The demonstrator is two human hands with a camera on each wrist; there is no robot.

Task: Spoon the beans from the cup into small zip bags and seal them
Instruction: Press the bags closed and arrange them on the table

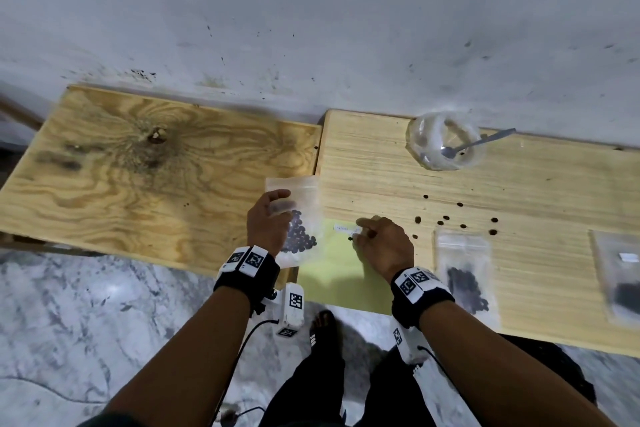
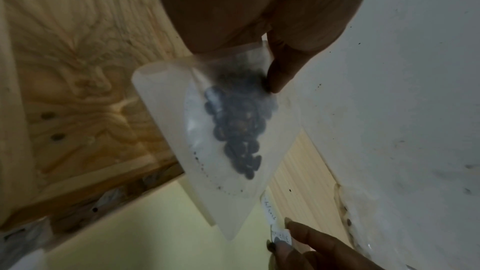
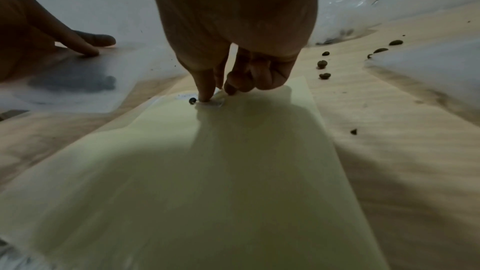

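A small clear plastic zip bag part-filled with dark beans hangs tilted above the seam between the two wooden boards, gripped along its side by the left hand, thumb in front and fingers curled behind. The right hand reaches down onto a pale yellow sheet, its index fingertip pressing a small white label beside a single loose bean, the other fingers curled under and holding nothing. More loose dark beans lie scattered on the light wooden board. Two filled zip bags lie flat to the right. A crumpled clear plastic cup holding a metal spoon lies near the wall.
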